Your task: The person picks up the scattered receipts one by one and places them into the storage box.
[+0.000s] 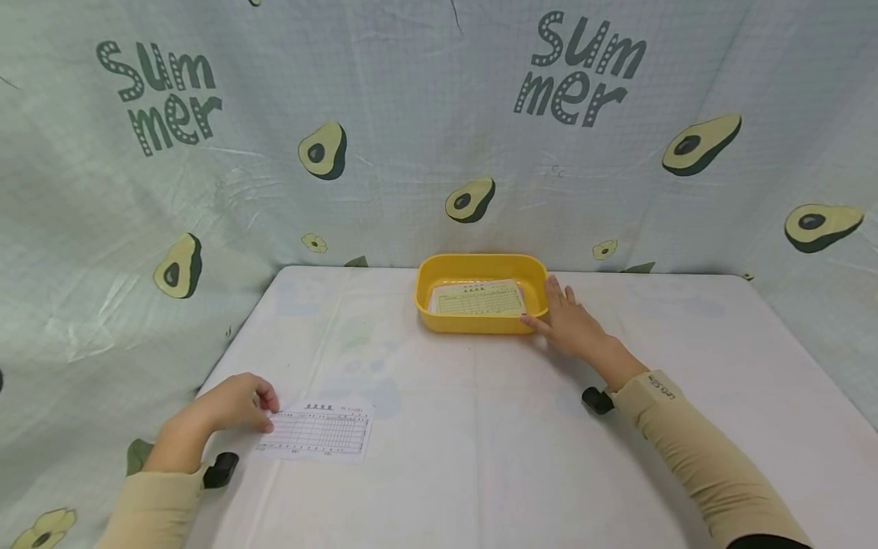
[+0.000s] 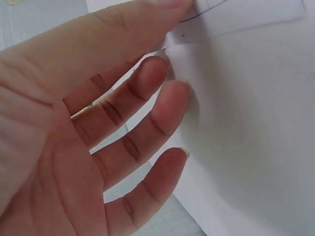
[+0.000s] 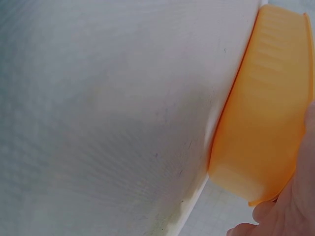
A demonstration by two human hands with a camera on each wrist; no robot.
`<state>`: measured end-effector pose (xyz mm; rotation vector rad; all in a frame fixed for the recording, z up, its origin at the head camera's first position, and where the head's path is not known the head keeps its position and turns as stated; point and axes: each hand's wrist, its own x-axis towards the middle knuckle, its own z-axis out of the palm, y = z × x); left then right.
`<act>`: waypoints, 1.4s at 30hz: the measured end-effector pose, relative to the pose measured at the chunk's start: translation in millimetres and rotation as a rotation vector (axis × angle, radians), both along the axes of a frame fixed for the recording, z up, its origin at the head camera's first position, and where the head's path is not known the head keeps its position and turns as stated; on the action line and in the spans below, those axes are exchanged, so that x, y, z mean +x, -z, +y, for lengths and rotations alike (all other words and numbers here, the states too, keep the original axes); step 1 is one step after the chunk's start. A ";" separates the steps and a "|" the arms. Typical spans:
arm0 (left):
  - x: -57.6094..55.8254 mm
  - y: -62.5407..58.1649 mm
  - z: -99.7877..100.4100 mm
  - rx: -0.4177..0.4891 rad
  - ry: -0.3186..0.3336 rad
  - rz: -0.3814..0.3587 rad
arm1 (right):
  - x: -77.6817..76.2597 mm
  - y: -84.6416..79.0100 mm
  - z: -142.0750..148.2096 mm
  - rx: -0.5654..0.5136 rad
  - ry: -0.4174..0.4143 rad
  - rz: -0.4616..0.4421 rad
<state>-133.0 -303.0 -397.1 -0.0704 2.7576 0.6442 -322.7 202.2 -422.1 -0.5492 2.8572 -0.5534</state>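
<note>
In the head view a white printed form (image 1: 317,432) with a ruled grid lies on the left part of the table. My left hand (image 1: 236,402) pinches its left edge between thumb and forefinger. The left wrist view shows the thumb over the form's corner (image 2: 216,29), the other fingers loosely bent below and the forefinger mostly hidden. Farther back stands a yellow plastic basket (image 1: 459,325), with a yellowish printed form (image 1: 480,299) on top of other paper inside. My right hand (image 1: 575,326) rests against the basket's right end, fingers extended along the rim and thumb at the front corner.
A white cloth covers the table (image 1: 425,473). Behind and left of it hangs a pale curtain (image 1: 398,99) printed with avocados and lettering. The basket stands near the table's back edge. A black wrist camera (image 1: 221,470) sits below the left hand, another (image 1: 597,400) below the right.
</note>
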 end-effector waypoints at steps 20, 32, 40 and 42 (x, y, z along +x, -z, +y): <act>-7.7 -4.8 -4.1 -0.019 0.062 0.032 | -1.2 -2.1 1.9 0.004 -0.001 0.005; -10.3 -0.4 -12.3 0.107 0.089 -0.007 | -1.0 -3.2 1.1 0.015 0.008 0.000; -9.6 1.7 -23.0 0.333 0.045 -0.050 | -0.2 -2.5 -1.3 -0.002 0.016 -0.020; -8.8 1.2 -26.0 0.388 0.036 -0.050 | -0.1 -2.6 -1.5 -0.001 0.015 -0.018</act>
